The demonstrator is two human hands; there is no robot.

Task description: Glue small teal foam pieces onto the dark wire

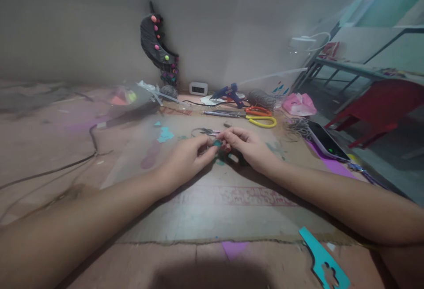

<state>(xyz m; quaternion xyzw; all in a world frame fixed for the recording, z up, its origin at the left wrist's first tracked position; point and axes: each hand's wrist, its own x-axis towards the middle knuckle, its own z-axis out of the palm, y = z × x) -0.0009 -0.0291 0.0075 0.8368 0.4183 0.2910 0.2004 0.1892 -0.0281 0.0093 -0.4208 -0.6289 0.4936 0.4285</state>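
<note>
My left hand and my right hand meet over a sheet of cardboard. Between their fingertips is a small teal piece, blurred and partly hidden by the fingers. The left thumb and fingers pinch it from one side, and the right fingers close on it from the other. Just beyond the fingers lies a small metal tool, its kind unclear. Teal scraps are on the cardboard left of my hands.
Large scissors with orange and yellow handles lie behind my hands. A blue glue gun, grey yarn and a white digital clock stand near the wall. At right are a phone and a teal foam cutout.
</note>
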